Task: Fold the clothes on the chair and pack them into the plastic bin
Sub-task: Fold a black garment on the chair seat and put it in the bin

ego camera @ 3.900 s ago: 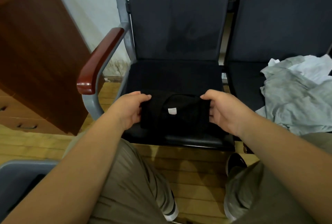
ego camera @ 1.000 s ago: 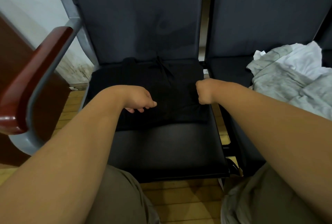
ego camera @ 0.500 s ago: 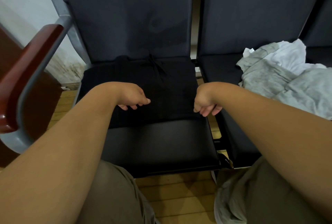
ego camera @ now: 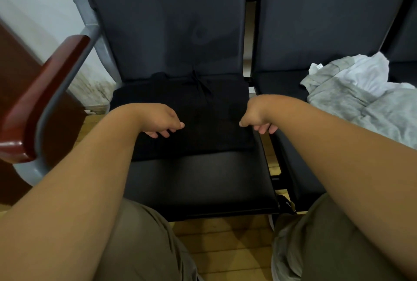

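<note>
Black garment, flat on the chair seat for folding; our left hand and right hand curled over it, grip we cannot tell.

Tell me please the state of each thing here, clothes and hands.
Black garment: lying flat on the left seat.
Grey and white clothes: crumpled heap on the right seat.
Left hand: fingers curled over the black garment, grip unclear.
Right hand: fingers curled at its right edge, grip unclear.

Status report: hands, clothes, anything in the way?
Hands loosely curled, empty: left hand, right hand, above black garment. Garment spread flat on chair seat. Off to the right, grey clothes pile, clear of it.
</note>
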`<action>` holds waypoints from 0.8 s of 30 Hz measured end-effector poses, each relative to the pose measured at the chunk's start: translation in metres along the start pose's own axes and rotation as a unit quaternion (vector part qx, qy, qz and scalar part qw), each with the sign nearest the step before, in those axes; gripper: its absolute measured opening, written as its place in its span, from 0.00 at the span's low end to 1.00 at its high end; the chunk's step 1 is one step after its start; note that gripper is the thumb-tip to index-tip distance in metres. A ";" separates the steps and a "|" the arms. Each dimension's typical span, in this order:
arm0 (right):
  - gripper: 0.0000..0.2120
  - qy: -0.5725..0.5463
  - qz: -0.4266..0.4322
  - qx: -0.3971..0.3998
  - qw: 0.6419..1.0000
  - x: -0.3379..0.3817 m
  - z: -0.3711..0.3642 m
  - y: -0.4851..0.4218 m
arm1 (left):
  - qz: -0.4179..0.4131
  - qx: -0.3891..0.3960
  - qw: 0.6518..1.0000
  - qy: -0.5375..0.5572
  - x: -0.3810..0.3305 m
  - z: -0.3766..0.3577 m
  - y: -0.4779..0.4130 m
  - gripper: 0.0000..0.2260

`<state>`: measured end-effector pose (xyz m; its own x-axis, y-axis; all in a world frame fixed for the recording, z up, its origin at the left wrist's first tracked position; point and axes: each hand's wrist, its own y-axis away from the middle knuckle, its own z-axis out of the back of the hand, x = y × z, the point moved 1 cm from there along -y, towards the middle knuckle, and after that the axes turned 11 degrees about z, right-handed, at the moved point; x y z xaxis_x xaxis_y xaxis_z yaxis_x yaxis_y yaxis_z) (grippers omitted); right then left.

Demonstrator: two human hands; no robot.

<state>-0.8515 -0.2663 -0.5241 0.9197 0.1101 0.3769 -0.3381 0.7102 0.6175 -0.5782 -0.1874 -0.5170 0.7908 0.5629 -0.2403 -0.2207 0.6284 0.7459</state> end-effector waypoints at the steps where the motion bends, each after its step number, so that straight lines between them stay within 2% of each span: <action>1: 0.17 0.006 0.022 -0.013 1.000 0.004 0.001 -0.001 | 0.009 -0.022 1.000 -0.004 0.007 0.005 0.004 0.17; 5: 0.16 0.040 0.120 -0.005 0.992 0.025 -0.013 -0.002 | 0.103 -0.148 0.978 -0.107 0.050 0.021 0.015 0.22; 8: 0.18 0.086 0.157 0.005 0.984 0.043 -0.030 -0.005 | 0.185 -0.126 0.970 -0.097 0.088 0.024 0.012 0.29; 11: 0.18 0.134 0.197 0.000 0.971 0.059 -0.039 -0.006 | 0.208 -0.138 0.967 -0.046 0.115 0.024 0.006 0.32; 13: 0.15 0.154 0.220 -0.013 0.963 0.067 -0.042 -0.006 | 0.211 -0.165 0.963 -0.041 0.127 0.024 0.001 0.29; 18: 0.11 0.175 0.240 -0.036 0.954 0.072 -0.050 -0.015 | 0.242 -0.185 0.952 0.032 0.155 0.032 -0.012 0.13; 20: 0.09 0.176 0.245 -0.054 0.952 0.070 -0.052 -0.022 | 0.263 -0.181 0.944 0.085 0.162 0.031 -0.013 0.11; 24: 0.05 0.180 0.240 -0.096 0.949 0.064 -0.057 -0.033 | 0.276 -0.104 0.942 0.162 0.156 0.021 -0.003 0.14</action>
<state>-0.7698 -0.2429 -0.5599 0.6889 0.6592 0.3014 -0.7248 0.6276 0.2841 -0.4423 -0.1126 -0.5432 0.3142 0.9478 -0.0544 -0.6809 0.2649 0.6828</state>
